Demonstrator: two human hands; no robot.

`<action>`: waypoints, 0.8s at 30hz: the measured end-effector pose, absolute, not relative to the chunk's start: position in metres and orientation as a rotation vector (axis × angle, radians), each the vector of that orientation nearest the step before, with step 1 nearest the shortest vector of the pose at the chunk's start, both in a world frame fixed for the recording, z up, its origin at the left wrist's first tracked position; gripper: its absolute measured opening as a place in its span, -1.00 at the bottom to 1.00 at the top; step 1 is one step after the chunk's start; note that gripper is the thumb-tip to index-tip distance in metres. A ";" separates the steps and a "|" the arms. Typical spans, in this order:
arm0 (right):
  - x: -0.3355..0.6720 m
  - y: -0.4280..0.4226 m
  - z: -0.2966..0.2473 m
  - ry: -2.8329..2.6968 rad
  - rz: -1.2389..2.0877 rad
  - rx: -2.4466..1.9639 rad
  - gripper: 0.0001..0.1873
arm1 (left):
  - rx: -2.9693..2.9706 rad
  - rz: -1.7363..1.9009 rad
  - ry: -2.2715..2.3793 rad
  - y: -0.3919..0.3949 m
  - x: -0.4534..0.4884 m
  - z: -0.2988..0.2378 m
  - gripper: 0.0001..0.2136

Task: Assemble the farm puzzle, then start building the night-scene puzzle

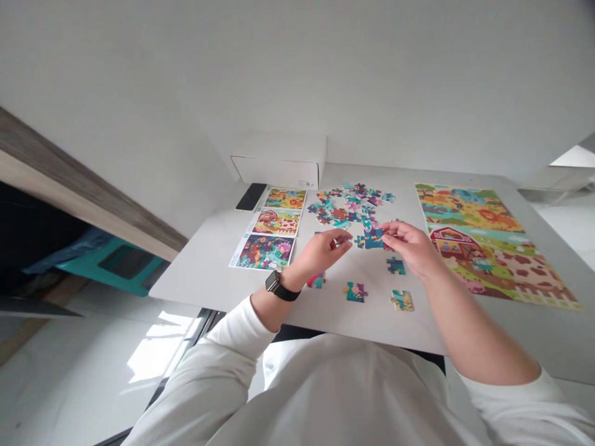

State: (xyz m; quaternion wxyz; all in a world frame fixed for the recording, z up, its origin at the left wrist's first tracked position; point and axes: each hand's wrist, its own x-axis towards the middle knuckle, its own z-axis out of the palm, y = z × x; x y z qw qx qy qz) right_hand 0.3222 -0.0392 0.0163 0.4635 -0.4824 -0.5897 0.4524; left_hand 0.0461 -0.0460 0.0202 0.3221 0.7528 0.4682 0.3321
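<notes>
My right hand (409,244) pinches the right edge of a dark blue jigsaw puzzle piece (373,238), which touches other pieces at its left and top. Just left of it, my left hand (325,251) has curled fingers with the thumb close to the index finger. A bit of coloured card shows between them; whether it is held or lies behind is unclear. Nearer to me lie a dark blue piece (396,266), a teal and purple piece (356,292) and a teal and yellow piece (402,300). A red and blue piece (317,281) is partly covered by my left wrist.
Beyond my hands spreads a loose pile of puzzle pieces (357,195). A picture sheet (275,222) and a black phone (251,196) lie at the left, before a white box (279,168). Two farm and animal pictures (483,248) lie right. The white table (195,272) meets a wall.
</notes>
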 end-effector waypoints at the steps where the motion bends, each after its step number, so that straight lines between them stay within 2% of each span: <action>1: 0.324 -0.041 0.013 -1.446 1.114 -1.180 -0.52 | 1.950 0.870 1.221 -0.050 0.050 0.021 -0.69; 10: 0.316 -0.049 -0.004 -1.489 1.150 -1.182 -0.56 | 1.753 0.822 1.114 -0.051 0.065 0.012 -0.70; 24: 0.310 -0.057 0.006 -1.404 1.260 -1.135 -0.65 | 1.690 0.790 1.137 -0.054 0.067 0.011 -0.73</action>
